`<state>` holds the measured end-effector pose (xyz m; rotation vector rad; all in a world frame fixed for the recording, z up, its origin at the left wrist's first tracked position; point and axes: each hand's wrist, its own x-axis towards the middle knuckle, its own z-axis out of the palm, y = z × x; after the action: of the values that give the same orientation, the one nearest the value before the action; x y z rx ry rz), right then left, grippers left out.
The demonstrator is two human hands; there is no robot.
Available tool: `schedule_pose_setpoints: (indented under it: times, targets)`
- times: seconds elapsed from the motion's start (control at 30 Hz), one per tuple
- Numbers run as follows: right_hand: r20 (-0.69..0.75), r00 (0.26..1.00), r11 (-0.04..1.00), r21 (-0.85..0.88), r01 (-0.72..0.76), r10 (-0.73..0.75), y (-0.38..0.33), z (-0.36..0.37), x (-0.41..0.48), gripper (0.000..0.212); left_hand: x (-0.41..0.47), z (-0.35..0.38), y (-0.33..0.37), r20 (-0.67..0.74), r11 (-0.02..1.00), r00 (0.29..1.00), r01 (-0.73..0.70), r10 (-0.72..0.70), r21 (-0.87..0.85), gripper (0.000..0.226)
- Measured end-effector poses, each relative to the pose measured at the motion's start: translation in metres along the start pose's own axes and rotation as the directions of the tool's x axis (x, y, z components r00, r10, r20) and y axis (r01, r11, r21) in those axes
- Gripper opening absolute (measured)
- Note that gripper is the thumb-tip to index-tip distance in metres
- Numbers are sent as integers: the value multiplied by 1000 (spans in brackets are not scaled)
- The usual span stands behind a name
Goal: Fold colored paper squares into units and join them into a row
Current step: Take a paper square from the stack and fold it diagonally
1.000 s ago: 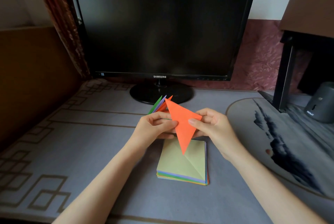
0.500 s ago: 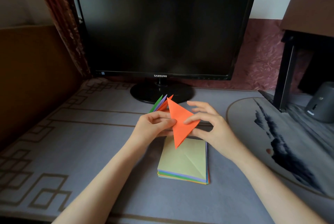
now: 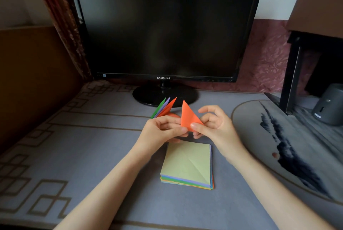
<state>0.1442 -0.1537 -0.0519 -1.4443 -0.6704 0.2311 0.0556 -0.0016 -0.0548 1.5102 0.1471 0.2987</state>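
Orange unit (image 3: pixel 187 116) turned upright, right hand (image 3: pixel 215 127) pinching

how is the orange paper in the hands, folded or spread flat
Folded: the orange paper piece shows as a pointed triangle, pinched low between left hand and right hand.

1. A black Samsung monitor (image 3: pixel 163 25), screen dark, stands on its round base (image 3: pixel 164 97) at the back of the tabletop (image 3: pixel 74 155).
2. A grey cylinder (image 3: pixel 328 107) sits far right, beside a black post (image 3: pixel 292 74).
3. A patterned curtain (image 3: pixel 61 25) hangs left of the monitor.
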Motion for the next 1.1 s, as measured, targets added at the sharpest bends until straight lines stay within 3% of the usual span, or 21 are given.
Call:
schedule_pose_setpoints:
  times: [0.17,0.37,0.63,0.73,0.97,1.1]
  targets:
    - [56,996,996,-50,-67,70,-1,1,0,7,2,-1,-4,-40,995,996,-72,75,63,10]
    - [98,981,983,-95,-160,169,-3,2,-2,15,3,1,-6,-20,989,993,-111,114,97,11]
    - [114,980,986,-28,-164,166,-8,3,-4,9,5,2,-7,-46,997,996,-71,72,26,21]
    - [179,968,984,2,-176,173,-9,2,-6,15,6,-1,-6,-83,998,995,-51,48,-26,25]
    - [296,940,984,2,-176,167,-4,2,-6,35,6,-2,-6,-124,991,991,-57,42,-117,9]
    - [182,972,985,-112,-129,148,-12,-2,-4,44,8,-7,-5,-134,994,987,-94,86,-60,12]
